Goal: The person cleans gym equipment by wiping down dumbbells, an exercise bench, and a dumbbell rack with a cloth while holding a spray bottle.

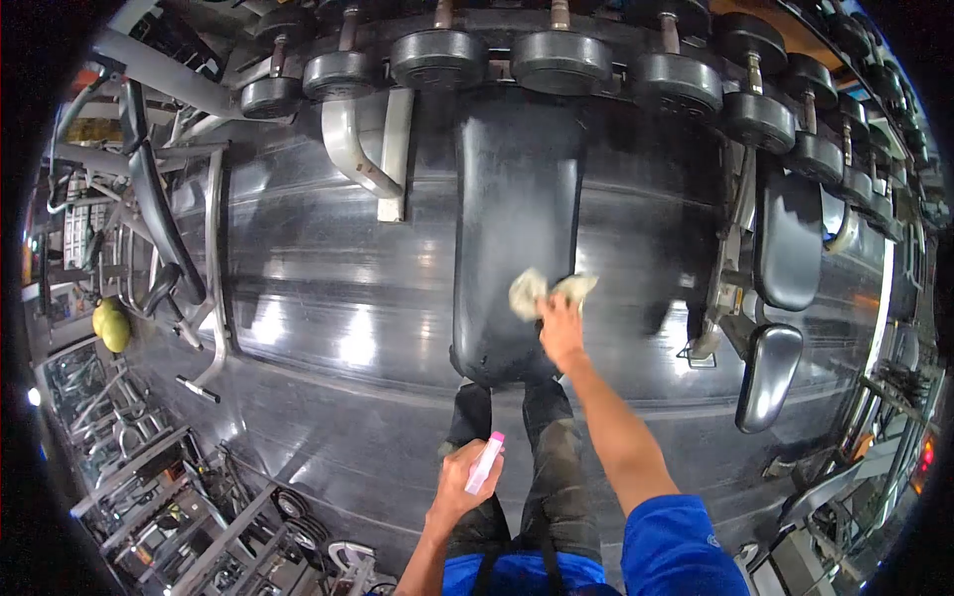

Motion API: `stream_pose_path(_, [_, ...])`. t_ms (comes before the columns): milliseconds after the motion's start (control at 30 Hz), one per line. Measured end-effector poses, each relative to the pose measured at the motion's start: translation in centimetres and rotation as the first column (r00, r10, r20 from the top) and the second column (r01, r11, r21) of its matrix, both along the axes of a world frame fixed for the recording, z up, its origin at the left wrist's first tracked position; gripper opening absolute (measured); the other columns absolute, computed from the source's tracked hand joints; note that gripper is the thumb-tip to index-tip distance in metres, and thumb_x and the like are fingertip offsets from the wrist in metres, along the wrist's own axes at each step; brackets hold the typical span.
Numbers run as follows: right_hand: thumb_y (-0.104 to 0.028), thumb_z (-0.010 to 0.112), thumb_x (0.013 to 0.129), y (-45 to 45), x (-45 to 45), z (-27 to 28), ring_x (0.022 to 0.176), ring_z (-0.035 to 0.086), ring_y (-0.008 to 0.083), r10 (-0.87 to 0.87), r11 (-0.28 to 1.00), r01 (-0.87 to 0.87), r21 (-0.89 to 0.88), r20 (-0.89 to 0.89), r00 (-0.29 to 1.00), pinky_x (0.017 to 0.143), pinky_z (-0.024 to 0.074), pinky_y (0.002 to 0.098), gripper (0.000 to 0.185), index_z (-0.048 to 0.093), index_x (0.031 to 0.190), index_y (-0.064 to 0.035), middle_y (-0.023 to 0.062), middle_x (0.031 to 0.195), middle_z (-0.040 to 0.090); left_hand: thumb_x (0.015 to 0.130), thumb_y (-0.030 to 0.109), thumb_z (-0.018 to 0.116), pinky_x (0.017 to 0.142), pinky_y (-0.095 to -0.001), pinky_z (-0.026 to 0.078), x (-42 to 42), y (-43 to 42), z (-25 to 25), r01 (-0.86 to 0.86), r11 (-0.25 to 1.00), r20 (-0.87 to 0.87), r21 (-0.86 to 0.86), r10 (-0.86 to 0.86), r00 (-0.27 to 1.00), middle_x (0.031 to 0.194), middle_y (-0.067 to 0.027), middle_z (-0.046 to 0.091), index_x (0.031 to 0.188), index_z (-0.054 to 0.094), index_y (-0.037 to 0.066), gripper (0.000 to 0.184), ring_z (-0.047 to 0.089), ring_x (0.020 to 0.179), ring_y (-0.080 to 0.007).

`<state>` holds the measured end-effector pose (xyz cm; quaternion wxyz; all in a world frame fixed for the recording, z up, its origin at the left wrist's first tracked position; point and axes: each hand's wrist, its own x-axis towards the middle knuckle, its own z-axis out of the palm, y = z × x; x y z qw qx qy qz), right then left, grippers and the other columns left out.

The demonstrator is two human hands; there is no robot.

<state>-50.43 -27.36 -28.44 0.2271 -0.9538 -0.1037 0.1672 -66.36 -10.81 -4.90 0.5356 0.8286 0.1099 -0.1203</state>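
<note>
My right hand (561, 328) grips a pale, crumpled cloth (529, 294) at the right edge of a black padded bench (517, 199). Part of the cloth lies against the pad, and another part sticks out past its side. Closer to my body, my left hand (463, 484) is wrapped around a small whitish bottle with a pink top (485, 465), held tilted in front of my legs. The bench stretches away from my knees toward the dumbbells.
A rack of black dumbbells (437, 62) runs along the far end of the bench. To the right stands a second padded bench (790, 248); to the left, a metal-framed machine (214, 248). Yellow-green round objects (111, 324) sit at far left. The dark floor (328, 298) reflects lights.
</note>
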Motion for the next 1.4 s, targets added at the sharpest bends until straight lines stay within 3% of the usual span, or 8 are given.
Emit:
stream_pose_path(333, [-0.003,0.054,0.088,-8.1,-0.5,-2.7,0.107,0.053,0.0389,-0.155,0.813,0.278,0.511,-0.271,0.95,0.09,0.0459,0.0452,0.025,0.054,0.114,-0.0074,0.0189,0.103,0.054,0.081,-0.002,0.067,0.062,-0.0362,0.053,0.9,-3.7,0.8,0.015,1.0,-0.044,-0.027,-0.016,0.999,0.08,-0.0159,0.066,0.092,0.066,-0.003,0.012,0.067,0.07,-0.0323])
stream_pose_path(767, [-0.001,0.057,0.088,-5.0,1.5,-5.4,0.109,0.051,0.0429,-0.137,0.914,0.137,0.382,-0.028,0.99,0.093,0.045,0.0484,0.034,0.052,0.122,-0.0082,0.0195,0.116,0.049,0.081,-0.001,0.067,0.063,-0.0356,0.054,-2.4,-3.2,-0.3,0.009,1.0,-0.135,0.0,-0.009,0.991,0.081,-0.0149,0.067,0.092,0.066,-0.002,0.011,0.068,0.071,-0.031])
stream_pose_path(933, [-0.004,0.054,0.091,-5.3,-7.6,-5.4,0.11,0.049,0.0422,-0.241,0.895,0.277,0.349,-0.143,0.96,0.096,0.0426,0.0472,0.036,0.048,0.127,-0.0019,0.0222,0.118,0.046,0.082,0.001,0.068,0.056,-0.0293,0.048,-4.3,-0.7,-1.5,-0.015,1.0,-0.073,-0.002,0.015,0.997,0.071,-0.0083,0.063,0.09,0.068,0.0,0.009,0.062,0.058,-0.0147])
stream_pose_path(1033, [-0.003,0.053,0.092,-4.1,-12.6,-5.8,0.11,0.047,0.0418,-0.387,0.816,0.439,0.376,-0.209,0.898,0.098,0.0409,0.0466,0.035,0.046,0.126,0.0018,0.0237,0.118,0.044,0.081,0.0,0.068,0.065,-0.0353,0.054,-6.1,1.6,-1.1,0.012,1.0,-0.246,-0.016,-0.015,0.969,0.081,-0.0151,0.067,0.093,0.067,-0.002,0.012,0.07,0.072,-0.0304])
stream_pose_path(1100, [-0.003,0.05,0.094,-3.3,-15.5,-6.9,0.11,0.045,0.0428,-0.476,0.769,0.524,0.367,-0.219,0.852,0.098,0.0384,0.0464,0.035,0.043,0.127,0.0057,0.0256,0.118,0.042,0.082,0.001,0.068,0.058,-0.031,0.05,-7.4,3.1,-1.6,-0.001,0.999,-0.209,-0.042,-0.008,0.978,0.074,-0.0103,0.065,0.093,0.068,0.0,0.011,0.064,0.062,-0.019])
stream_pose_path(1233, [-0.007,0.045,0.098,0.1,-20.6,-8.4,0.117,0.043,0.0439,-0.652,0.628,0.719,0.299,-0.303,0.695,0.104,0.0346,0.0445,0.046,0.031,0.14,0.0092,0.0278,0.129,0.041,0.082,0.0,0.068,0.063,-0.0342,0.053,-9.1,6.6,-1.5,0.009,0.999,-0.241,-0.038,-0.018,0.97,0.079,-0.0153,0.066,0.092,0.067,-0.002,0.01,0.069,0.07,-0.0292])
stream_pose_path(1333, [-0.011,0.044,0.101,5.6,-23.4,-10.8,0.13,0.039,0.039,-0.835,0.058,0.933,0.355,-0.495,0.24,0.11,0.0302,0.0409,0.054,0.022,0.147,0.008,0.0256,0.145,0.035,0.082,0.0,0.068,0.062,-0.034,0.052,-10.6,9.3,-2.3,0.045,0.999,-0.176,0.0,-0.044,0.983,0.077,-0.0147,0.065,0.092,0.067,-0.002,0.01,0.068,0.067,-0.0285])
stream_pose_path(1400, [-0.013,0.037,0.105,10.3,-23.1,-8.8,0.137,0.036,0.0299,-0.646,-0.458,0.736,0.499,-0.755,0.11,0.113,0.0306,0.042,0.053,0.017,0.154,-0.0082,0.0149,0.154,0.029,0.082,0.0,0.068,0.061,-0.0338,0.052,-11.7,11.0,-2.8,0.05,0.999,-0.16,0.003,-0.049,0.986,0.076,-0.0144,0.065,0.091,0.067,-0.001,0.01,0.068,0.066,-0.0283])
